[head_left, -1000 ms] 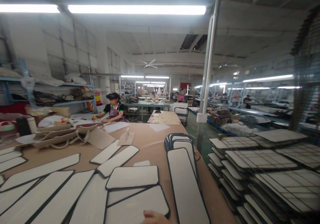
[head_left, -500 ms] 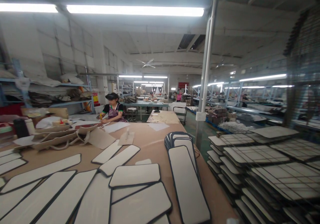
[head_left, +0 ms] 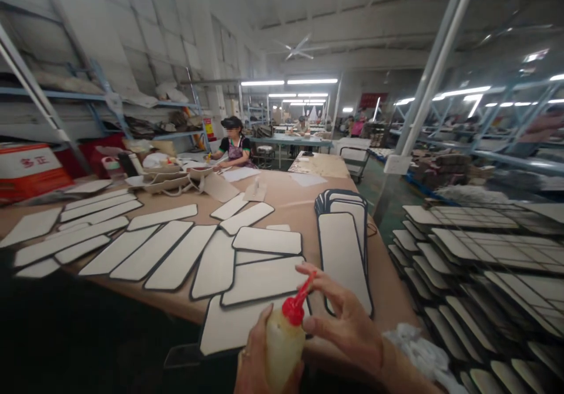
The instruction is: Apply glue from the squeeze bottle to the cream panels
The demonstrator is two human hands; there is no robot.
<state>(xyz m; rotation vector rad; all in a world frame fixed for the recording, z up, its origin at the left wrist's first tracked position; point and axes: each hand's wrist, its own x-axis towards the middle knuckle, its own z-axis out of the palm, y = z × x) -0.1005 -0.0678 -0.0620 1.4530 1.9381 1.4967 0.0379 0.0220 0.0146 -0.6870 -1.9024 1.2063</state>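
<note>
Workshop table (head_left: 282,191) lying strewn with white panels (head_left: 268,240).
Left hand (head_left: 255,356), partly cut off, is gripping a bottle (head_left: 284,347); right hand (head_left: 346,320) is pinching its red nozzle (head_left: 304,291).

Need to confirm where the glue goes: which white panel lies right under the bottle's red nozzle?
The panel right behind the red nozzle, overlapping the one at the table edge; the others lie farther left or back.

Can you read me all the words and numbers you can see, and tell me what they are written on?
Red and white box at the far left: two red characters on its white band, too blurred to read for sure.
Red sign on the far wall: writing too small to read.
Red and yellow notice by the shelves: too small to read.
Squeeze bottle with the red nozzle, held in the left hand: no label shows.
White panels on the table: no writing.
</note>
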